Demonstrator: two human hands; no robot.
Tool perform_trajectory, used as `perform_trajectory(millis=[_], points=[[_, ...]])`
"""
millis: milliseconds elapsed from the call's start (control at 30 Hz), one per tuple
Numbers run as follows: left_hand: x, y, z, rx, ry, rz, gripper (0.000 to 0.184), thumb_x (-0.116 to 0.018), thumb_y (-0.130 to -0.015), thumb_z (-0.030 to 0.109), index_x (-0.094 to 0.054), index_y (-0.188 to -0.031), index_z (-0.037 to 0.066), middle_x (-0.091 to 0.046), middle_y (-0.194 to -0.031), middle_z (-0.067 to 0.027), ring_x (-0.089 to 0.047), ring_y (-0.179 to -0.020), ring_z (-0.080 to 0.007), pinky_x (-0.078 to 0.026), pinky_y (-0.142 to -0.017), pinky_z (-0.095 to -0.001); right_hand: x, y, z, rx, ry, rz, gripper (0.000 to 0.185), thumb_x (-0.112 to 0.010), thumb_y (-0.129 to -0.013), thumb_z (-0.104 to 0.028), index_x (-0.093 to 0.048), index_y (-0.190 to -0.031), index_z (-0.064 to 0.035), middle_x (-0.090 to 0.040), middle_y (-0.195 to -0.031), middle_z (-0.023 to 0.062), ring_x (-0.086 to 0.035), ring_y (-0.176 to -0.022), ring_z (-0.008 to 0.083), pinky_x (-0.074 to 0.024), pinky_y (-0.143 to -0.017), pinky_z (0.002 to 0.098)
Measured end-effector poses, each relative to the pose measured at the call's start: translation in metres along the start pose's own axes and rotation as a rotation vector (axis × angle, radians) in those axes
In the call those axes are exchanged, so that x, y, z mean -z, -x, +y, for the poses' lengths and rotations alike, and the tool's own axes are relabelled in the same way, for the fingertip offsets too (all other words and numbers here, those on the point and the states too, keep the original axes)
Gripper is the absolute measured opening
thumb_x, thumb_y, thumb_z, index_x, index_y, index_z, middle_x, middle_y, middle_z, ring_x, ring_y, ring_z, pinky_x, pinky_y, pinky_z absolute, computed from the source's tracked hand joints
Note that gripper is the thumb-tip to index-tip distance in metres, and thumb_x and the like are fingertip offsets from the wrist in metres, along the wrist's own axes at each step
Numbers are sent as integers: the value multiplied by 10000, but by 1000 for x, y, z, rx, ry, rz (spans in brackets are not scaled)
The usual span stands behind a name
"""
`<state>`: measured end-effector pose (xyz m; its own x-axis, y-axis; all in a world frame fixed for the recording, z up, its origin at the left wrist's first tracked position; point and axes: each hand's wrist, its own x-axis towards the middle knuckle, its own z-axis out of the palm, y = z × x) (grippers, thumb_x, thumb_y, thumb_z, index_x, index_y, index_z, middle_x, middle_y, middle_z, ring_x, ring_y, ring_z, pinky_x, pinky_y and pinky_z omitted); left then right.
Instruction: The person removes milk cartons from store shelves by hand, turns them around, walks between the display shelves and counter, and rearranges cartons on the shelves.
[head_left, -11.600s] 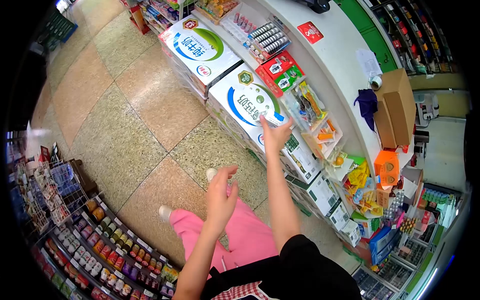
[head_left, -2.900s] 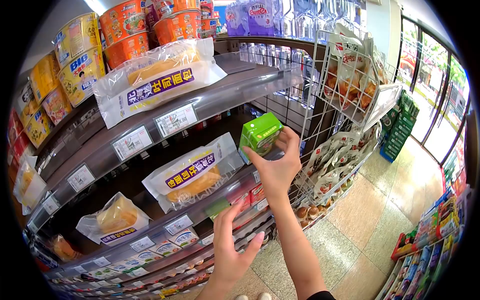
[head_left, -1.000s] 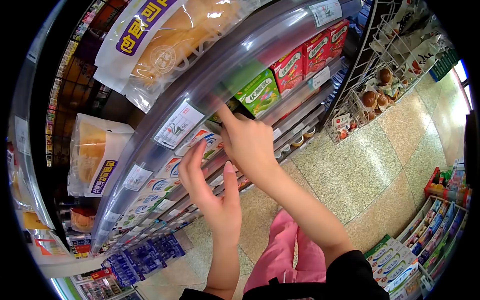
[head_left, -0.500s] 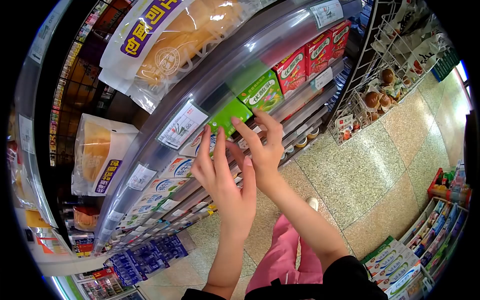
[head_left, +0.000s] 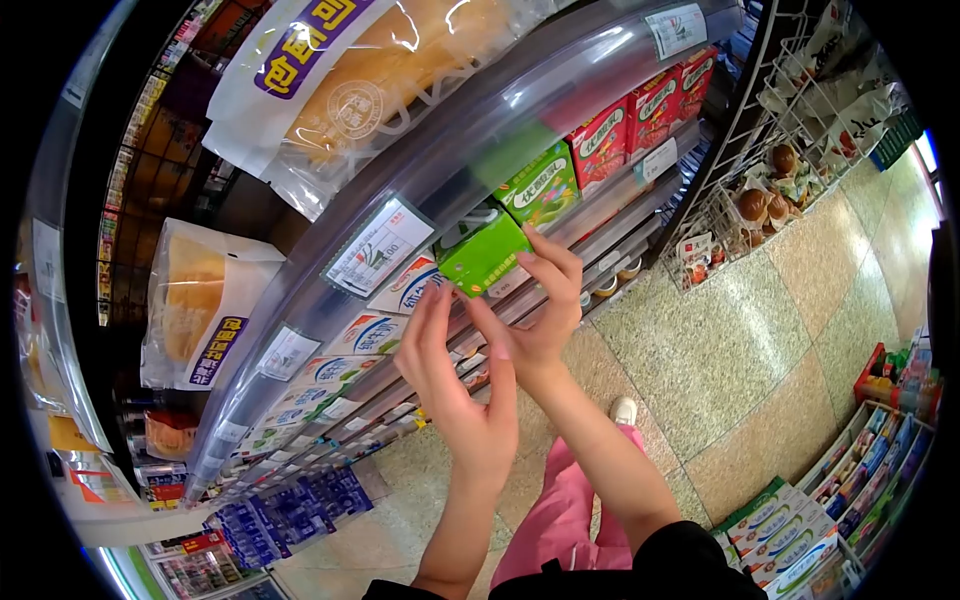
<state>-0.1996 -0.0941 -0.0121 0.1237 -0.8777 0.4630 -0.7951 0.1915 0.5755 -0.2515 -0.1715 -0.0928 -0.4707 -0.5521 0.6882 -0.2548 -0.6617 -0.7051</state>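
Observation:
A bright green drink carton (head_left: 486, 252) sticks out from the shelf row, angled toward me. My right hand (head_left: 545, 305) has its fingers bent over the carton's right end, and its thumb is by the lower front edge. At the lower left corner, the fingertips of my left hand (head_left: 455, 370) meet the carton; the thumb stands apart from those fingers. Behind sits another green carton (head_left: 543, 190) with a printed label. White milk cartons (head_left: 372, 333) line the shelf below and left of my hands.
Red cartons (head_left: 600, 145) stand farther along the shelf. A clear shelf edge carries a price tag (head_left: 380, 247). Bagged bread (head_left: 370, 95) lies above it. A wire rack (head_left: 735, 215) holds packaged food at right. Stacked boxes (head_left: 785, 535) stand on the tiled floor (head_left: 720, 370).
The green carton has come forward out of its row and turned, leaving a dark gap behind it. Both hands have shifted slightly down and right with it.

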Motion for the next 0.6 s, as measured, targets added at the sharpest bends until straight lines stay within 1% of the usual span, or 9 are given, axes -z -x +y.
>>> perform_trajectory(millis=[67, 100, 200, 333, 367, 500, 533, 567, 600], points=[[1, 5, -1, 10, 27, 8, 610, -648, -894, 110, -439, -1452, -19, -462, -1466, -207, -438, -1310, -373, -327, -1094, -477, 2, -7, -7, 1, 8, 35, 666, -898, -633, -73, -537, -1193, -79, -619, -1243, 246, -638, -1071, 367, -537, -874, 437], [3, 8, -1, 18, 28, 9, 613, -650, -893, 110, -437, -1454, -19, -468, -1460, -208, -442, -1309, -376, -328, -1097, -478, 4, -12, -11, 8, 5, 39, 660, -911, -619, -86, -527, -1155, -75, -629, -1224, 247, -646, -1051, 361, -544, -844, 424], [6, 16, 1, 24, 86, 22, 617, -664, -885, 113, -443, -1444, -26, -479, -1449, -221, -452, -1307, -380, -338, -1094, -475, 16, -19, -17, 46, 24, -48, 757, -911, -598, -85, -443, -1194, -78, -596, -1218, 232, -601, -1069, 306, -468, -914, 416], [14, 24, 13, 13, 172, 30, 622, -695, -858, 158, -469, -1400, -46, -494, -1431, -229, -470, -1282, -371, -358, -1065, -463, 29, -33, -38, 9, -53, -48, 800, -907, -604, -72, -400, -1222, -93, -565, -1201, 194, -589, -1084, 305, -452, -924, 417], [17, 25, 19, 8, 205, 34, 626, -700, -853, 171, -473, -1394, -46, -500, -1424, -229, -476, -1273, -369, -360, -1060, -462, 32, -37, -44, 17, -65, -36, 835, -903, -610, -76, -367, -1249, -108, -526, -1220, 188, -581, -1116, 302, -501, -928, 415], [27, 27, 36, -91, 277, 77, 635, -722, -819, 208, -500, -1358, -45, -533, -1390, -226, -504, -1228, -367, -358, -1052, -472, 60, -71, -78, -9, -122, -99, 863, -896, -618, -101, -325, -1265, -139, -463, -1245, 189, -568, -1160, 298, -593, -922, 380], [30, 25, 43, -114, 310, 90, 635, -725, -812, 209, -506, -1351, -46, -537, -1386, -225, -508, -1223, -368, -357, -1053, -474, 66, -82, -85, -9, -132, -70, 858, -895, -623, -113, -324, -1264, -142, -468, -1241, 188, -566, -1163, 298, -590, -923, 384], [34, 20, 50, -126, 313, 97, 577, -729, -797, 190, -557, -1302, -32, -536, -1394, -214, -505, -1229, -375, -356, -1058, -480, 71, -92, -92, -7, -143, -39, 854, -894, -629, -125, -323, -1264, -144, -472, -1237, 187, -564, -1166, 299, -587, -924, 387], [37, 13, 55, -165, 268, 87, 560, -730, -795, 180, -570, -1291, -27, -538, -1393, -212, -505, -1230, -377, -356, -1058, -483, 77, -103, -99, -6, -155, -8, 849, -893, -635, -137, -321, -1263, -146, -477, -1233, 185, -562, -1170, 299, -584, -925, 390]])
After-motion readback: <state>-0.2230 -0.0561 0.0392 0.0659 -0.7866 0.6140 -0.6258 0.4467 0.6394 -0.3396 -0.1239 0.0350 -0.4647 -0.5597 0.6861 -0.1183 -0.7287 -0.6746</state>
